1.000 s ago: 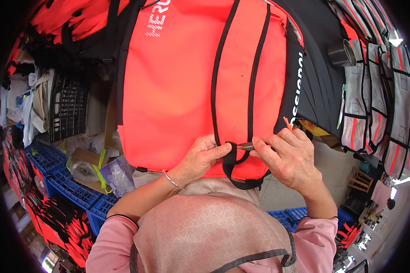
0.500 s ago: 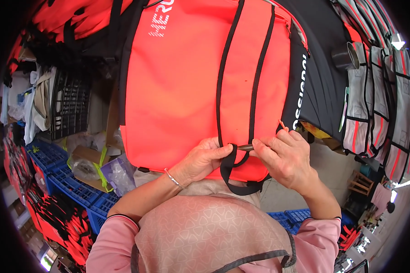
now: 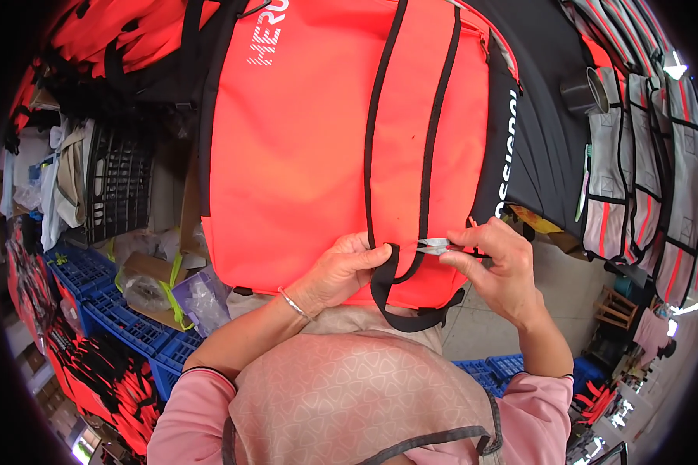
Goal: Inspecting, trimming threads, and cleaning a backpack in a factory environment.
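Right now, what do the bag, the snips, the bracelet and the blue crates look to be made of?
Bag: probably coated synthetic fabric, smooth and faintly satiny, with soft creases.
Snips: likely steel, as the visible end looks silvery and catches light; the grip is mostly hidden.
Bracelet: perhaps polished metal, judging by its silvery shine.
Blue crates: probably moulded plastic, dullish, with even colour and slots.

Free room lay over red backpack panel [image 3: 287, 163], left of shoulder strap [image 3: 411, 132]; black webbing loop [image 3: 382, 297] obstructed below left hand [image 3: 341, 271].
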A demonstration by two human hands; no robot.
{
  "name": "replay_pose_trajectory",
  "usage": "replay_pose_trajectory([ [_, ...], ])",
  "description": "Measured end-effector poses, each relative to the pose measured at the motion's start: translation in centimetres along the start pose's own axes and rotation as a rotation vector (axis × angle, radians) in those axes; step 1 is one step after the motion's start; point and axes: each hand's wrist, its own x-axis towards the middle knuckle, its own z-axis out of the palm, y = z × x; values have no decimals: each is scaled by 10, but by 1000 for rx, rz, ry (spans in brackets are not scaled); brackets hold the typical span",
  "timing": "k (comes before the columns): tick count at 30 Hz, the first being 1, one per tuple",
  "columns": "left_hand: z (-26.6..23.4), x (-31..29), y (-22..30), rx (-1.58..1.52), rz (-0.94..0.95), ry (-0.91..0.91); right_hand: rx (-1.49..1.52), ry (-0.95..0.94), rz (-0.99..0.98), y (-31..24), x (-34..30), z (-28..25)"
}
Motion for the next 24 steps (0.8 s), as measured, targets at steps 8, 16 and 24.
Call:
replay_pose_trajectory([
  [8,8,0,1,32,19,16,-382,25,-286,-11,2,2],
  [16,8,1,-1,116,65,65,-401,37,-250,-9,-1,12],
  [24,16,1,0,224,97,88,613,-35,451,16,-16,6],
])
